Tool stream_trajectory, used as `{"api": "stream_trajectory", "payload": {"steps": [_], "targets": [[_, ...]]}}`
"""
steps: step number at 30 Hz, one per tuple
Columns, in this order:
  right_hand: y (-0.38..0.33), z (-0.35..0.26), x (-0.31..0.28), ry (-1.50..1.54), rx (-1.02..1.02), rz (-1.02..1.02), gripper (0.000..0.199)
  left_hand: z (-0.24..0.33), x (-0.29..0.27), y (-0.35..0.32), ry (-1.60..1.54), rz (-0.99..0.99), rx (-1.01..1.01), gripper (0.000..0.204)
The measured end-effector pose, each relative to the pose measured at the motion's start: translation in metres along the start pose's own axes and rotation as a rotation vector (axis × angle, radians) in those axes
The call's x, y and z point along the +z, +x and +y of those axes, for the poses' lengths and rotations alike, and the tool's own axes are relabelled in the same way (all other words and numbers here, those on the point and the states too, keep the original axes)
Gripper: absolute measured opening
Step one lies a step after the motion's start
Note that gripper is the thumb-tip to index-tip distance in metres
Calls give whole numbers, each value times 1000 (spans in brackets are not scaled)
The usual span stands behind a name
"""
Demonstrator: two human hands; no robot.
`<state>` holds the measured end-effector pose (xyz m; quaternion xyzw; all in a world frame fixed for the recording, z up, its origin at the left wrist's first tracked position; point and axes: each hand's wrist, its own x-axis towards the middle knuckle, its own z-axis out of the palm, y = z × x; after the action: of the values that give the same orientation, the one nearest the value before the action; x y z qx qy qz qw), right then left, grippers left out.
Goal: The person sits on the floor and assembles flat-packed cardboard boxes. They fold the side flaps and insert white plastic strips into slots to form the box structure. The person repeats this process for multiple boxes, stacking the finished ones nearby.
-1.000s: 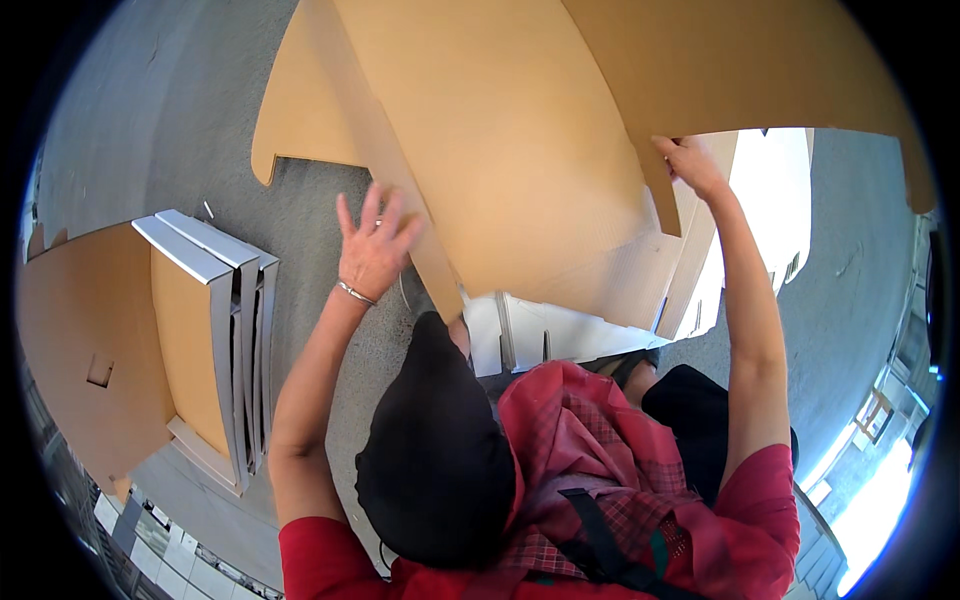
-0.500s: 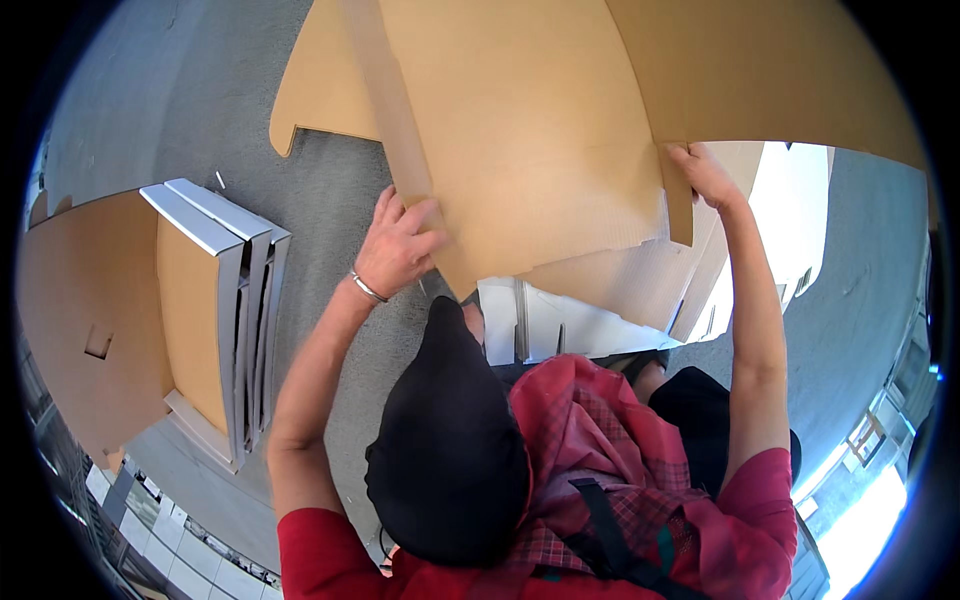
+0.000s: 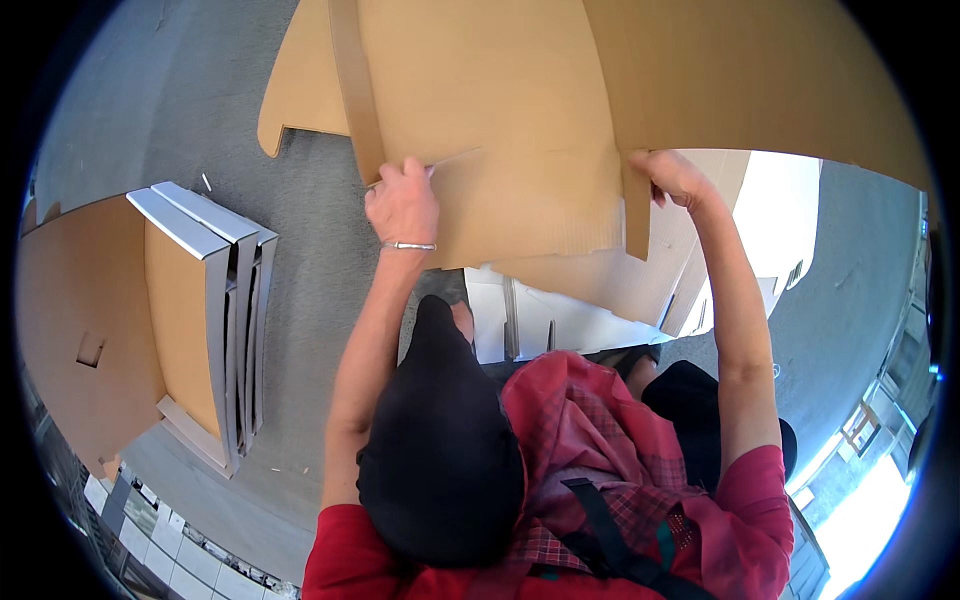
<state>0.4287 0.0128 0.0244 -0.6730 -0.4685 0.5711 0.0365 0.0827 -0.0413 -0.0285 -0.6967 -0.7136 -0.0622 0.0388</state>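
A large brown cardboard box (image 3: 500, 100), partly unfolded, stands in front of me, with a narrow folded side strip (image 3: 355, 90) on its left and a tall panel (image 3: 760, 80) rising on its right. My left hand (image 3: 403, 205) is closed at the near left corner of the box, its fingers curled on a cardboard flap; a thin pale edge sticks out beside the fingertips. At the right corner, my right hand (image 3: 675, 178) pinches the box next to a narrow hanging flap (image 3: 636, 215). Its fingertips are partly hidden behind the cardboard.
White and brown flattened cardboard sheets (image 3: 580, 325) lie under the box, close to my feet. To the left, several folded cartons with white edges (image 3: 190, 235) stand stacked against a brown panel (image 3: 85, 310). Grey concrete floor (image 3: 310, 250) runs between, with small scraps on it.
My left hand has moved up and right from the strip's lower end, turning its fingers inward at the corner. The box and my right hand have shifted slightly left.
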Motion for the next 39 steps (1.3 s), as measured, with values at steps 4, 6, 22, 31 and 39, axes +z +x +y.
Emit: {"api": "stream_trajectory", "payload": {"steps": [4,6,22,31,39], "targets": [[-2,2,-9,42,-1,-57,23,4,-3,14,128,-226,93,16],[-2,-1,-6,13,33,-36,21,-5,-3,18,200,-201,200,12],[28,43,42,1148,40,-122,18,1,-5,-1,156,26,289,13],[21,29,72,933,-34,182,45,-48,-39,-40,-137,-276,650,90],[26,32,74,985,-45,201,45,-93,-17,-40,395,-119,946,64]]}}
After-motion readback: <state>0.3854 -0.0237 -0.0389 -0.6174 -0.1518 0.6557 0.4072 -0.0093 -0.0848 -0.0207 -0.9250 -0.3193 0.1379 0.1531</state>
